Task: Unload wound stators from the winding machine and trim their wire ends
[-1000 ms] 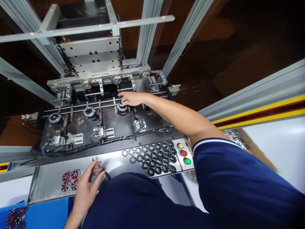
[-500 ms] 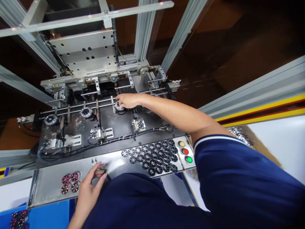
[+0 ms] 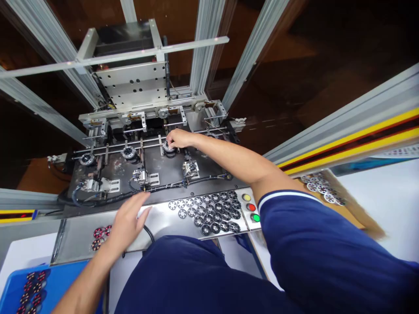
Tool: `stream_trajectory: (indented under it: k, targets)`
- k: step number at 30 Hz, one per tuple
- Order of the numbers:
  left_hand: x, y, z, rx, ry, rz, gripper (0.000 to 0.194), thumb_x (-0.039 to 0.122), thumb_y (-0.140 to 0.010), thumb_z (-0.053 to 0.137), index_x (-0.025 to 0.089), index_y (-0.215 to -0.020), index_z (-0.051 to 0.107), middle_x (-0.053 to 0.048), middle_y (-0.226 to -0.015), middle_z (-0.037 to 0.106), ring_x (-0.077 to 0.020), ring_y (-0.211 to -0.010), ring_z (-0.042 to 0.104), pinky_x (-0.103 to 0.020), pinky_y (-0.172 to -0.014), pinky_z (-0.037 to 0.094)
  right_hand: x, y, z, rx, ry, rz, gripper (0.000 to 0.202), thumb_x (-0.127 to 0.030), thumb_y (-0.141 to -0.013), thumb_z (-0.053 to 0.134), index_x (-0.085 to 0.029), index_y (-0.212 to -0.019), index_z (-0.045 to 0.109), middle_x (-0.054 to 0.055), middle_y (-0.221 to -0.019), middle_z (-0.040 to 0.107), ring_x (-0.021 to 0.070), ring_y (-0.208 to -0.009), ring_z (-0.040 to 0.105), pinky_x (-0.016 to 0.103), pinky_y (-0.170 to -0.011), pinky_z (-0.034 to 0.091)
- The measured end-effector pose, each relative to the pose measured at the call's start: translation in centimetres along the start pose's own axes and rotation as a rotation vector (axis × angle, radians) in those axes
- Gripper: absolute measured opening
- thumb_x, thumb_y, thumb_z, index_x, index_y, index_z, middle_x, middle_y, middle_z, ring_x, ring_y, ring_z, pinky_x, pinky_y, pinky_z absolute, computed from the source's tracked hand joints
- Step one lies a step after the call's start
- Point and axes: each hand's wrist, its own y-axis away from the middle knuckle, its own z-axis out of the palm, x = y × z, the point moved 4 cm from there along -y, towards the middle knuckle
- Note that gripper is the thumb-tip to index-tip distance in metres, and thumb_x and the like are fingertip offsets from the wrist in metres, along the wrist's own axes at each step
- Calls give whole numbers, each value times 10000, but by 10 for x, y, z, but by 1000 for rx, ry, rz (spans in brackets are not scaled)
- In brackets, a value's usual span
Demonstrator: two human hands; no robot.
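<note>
My right hand (image 3: 178, 138) reaches over the machine plate, its fingers pinched at a round fixture (image 3: 169, 148); what lies between the fingertips is too small to make out. Two similar round fixtures, one at the middle left (image 3: 128, 152) and one at the far left (image 3: 87, 159), hold dark ringed parts. My left hand (image 3: 129, 218) hovers above the front metal ledge (image 3: 157, 218) with its fingers apart and nothing in them. Copper-wound parts (image 3: 98, 233) lie beside the left wrist. Rows of black, spoked discs (image 3: 208, 209) cover the ledge's right part.
Yellow, red and green buttons (image 3: 251, 207) sit at the ledge's right end. A blue bin (image 3: 59, 281) holds more wound parts at lower left. Discs lie on cardboard (image 3: 347, 212) at right. Clamps and cables (image 3: 170, 186) cross the plate; a metal bar (image 3: 118, 56) spans above.
The view has shifted. My left hand has moved up and forward from the ledge's front edge, toward the cables. My right hand stays at the same fixture, its fingers more curled.
</note>
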Motion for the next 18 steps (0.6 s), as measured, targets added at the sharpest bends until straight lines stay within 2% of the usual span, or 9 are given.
stream_trajectory:
  k: [2, 4, 7, 9, 11, 14, 16, 18]
  targets:
    - [9, -48, -11, -43, -91, 56, 438, 352, -972, 461, 119, -1319, 591, -168, -1363, 640, -275, -1303, 564, -444, -1138, 402, -11, 13, -18, 126, 7, 34, 144, -240, -871, 701, -98, -846, 712, 78, -910, 737, 226, -911, 696, 378, -872, 533]
    - [16, -97, -10, -114, -181, 99, 486, 258, -958, 490, 112, -1421, 492, -160, -1497, 517, -282, -1431, 415, -457, -1184, 327, -24, 40, -38, 293, 16, 68, 151, -195, -884, 661, -67, -941, 718, 151, -1077, 721, 268, -1073, 658, 405, -972, 486]
    - [23, -157, 10, -223, -306, 120, 560, 124, -905, 552, 95, -1453, 438, -182, -1562, 419, -326, -1480, 313, -534, -1194, 275, -47, 112, -52, 527, 24, 90, 252, -204, -943, 569, -84, -1144, 662, 183, -1317, 617, 261, -1263, 547, 453, -1091, 417]
    - [23, -182, 27, -268, -385, 114, 562, 133, -890, 605, 129, -1433, 461, -178, -1568, 405, -353, -1469, 320, -604, -1173, 275, -66, 176, -43, 701, 0, 39, 222, -229, -945, 571, -128, -1114, 675, 158, -1265, 652, 255, -1232, 572, 473, -1074, 457]
    - [20, -194, 40, -286, -454, 110, 525, 216, -896, 644, 175, -1399, 497, -149, -1552, 419, -359, -1436, 366, -643, -1142, 305, -85, 241, -15, 809, -31, 33, 210, -210, -940, 586, -141, -1119, 671, 155, -1211, 682, 260, -1213, 594, 488, -1059, 492]
    - [18, -199, 46, -296, -524, 128, 473, 314, -906, 648, 202, -1351, 534, -120, -1490, 473, -335, -1348, 468, -622, -1088, 389, -111, 317, 45, 797, -77, 193, 220, -154, -933, 582, -165, -1142, 654, 143, -1149, 704, 260, -1159, 635, 478, -993, 558]
    - [18, -199, 46, -301, -545, 149, 456, 326, -912, 640, 198, -1338, 541, -120, -1456, 501, -320, -1300, 511, -594, -1057, 431, -128, 347, 83, 783, -83, 287, 231, -116, -930, 563, -160, -1138, 652, 139, -1067, 720, 259, -1088, 665, 461, -924, 598]
    - [19, -201, 45, -303, -550, 163, 447, 331, -916, 634, 195, -1331, 543, -119, -1437, 516, -311, -1275, 531, -579, -1040, 450, -142, 359, 116, 753, -79, 362, 244, -108, -931, 545, -159, -1144, 654, 137, -1042, 719, 263, -1069, 666, 459, -906, 607]
